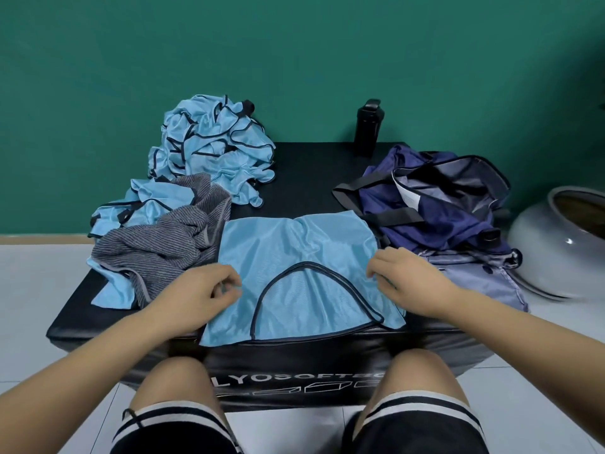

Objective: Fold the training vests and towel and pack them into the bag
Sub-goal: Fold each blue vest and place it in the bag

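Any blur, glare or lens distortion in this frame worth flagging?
Head view: wide-angle stretch shows toward the frame's edges; the light is soft and even, with only faint shadows; a small glare spot sits on the grey pot, which looks smeared at the right edge; the flat vest in the middle is reasonably sharp.

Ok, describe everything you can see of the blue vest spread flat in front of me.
The vest is light blue, thin mesh-like fabric with dark piping round a curved opening. It lies spread fairly flat, slightly wrinkled, on the black padded box, its near edge at the box's front. The left hand pinches its left edge, the right hand its right edge. The grey striped towel borders its left side; the navy bag lies close on its right.
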The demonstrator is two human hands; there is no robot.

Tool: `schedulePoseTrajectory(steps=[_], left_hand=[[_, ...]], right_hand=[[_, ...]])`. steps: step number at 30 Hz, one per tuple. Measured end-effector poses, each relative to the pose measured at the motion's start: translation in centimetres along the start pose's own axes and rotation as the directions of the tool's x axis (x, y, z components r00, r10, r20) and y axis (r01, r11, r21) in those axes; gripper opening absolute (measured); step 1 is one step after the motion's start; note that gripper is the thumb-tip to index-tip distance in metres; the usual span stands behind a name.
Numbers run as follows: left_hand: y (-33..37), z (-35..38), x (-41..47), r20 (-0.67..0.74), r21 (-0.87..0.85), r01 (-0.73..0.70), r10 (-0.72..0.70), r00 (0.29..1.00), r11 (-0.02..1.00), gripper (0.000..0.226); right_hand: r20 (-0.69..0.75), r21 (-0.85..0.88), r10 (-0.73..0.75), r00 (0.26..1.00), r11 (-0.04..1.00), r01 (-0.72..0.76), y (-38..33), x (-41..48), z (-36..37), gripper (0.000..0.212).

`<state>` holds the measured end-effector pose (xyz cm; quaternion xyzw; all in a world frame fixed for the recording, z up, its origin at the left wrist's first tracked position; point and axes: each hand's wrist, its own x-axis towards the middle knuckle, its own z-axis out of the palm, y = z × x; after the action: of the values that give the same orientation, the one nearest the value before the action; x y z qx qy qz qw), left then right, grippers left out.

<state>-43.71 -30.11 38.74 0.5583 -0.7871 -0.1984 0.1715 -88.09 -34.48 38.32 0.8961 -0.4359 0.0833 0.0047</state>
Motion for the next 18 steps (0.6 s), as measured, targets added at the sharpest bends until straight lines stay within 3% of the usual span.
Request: schedulePoseTrajectory(steps=[2,4,6,8,12,18], left_hand=[[-0.3,0.4,1.5,-0.021,0.112,-0.077,0.080,0.997,0.991,0.015],[-0.8,1.0,2.6,0.007,0.191,-0.097,0.097,0.995,0.977,0.022],[-1.2,1.5,3.0,0.041,0.231,-0.079,0.071,0.997,0.970,0.025],[-1.7,1.9,2.8,0.043,0.229,-0.059,0.050,0.998,0.972,0.025],[-2.1,2.8,2.2,-0.029,0.249,-0.043,0.052,0.998,0.967,0.024],[-1.0,3.7,2.4,-0.153,0.196,0.034,-0.004,0.988,0.980,0.020]], right_hand=[[-0.013,-0.069,-0.035,0.999,0.997,0.034,0.4,1.3,1.3,0.032],[-0.018,-0.090,-0.021,1.000,0.996,0.019,0.5,2.3,2.1,0.032],[-0.090,0.003,0.162,0.983,0.987,-0.162,0.7,2.7,2.1,0.018],[-0.115,0.162,0.405,0.907,0.909,-0.385,1.1,2.3,1.7,0.011],[0.096,0.368,0.578,0.811,0.736,-0.568,1.8,1.1,1.4,0.028],[0.160,0.405,0.629,0.761,0.661,-0.632,2.0,2.6,1.2,0.038]])
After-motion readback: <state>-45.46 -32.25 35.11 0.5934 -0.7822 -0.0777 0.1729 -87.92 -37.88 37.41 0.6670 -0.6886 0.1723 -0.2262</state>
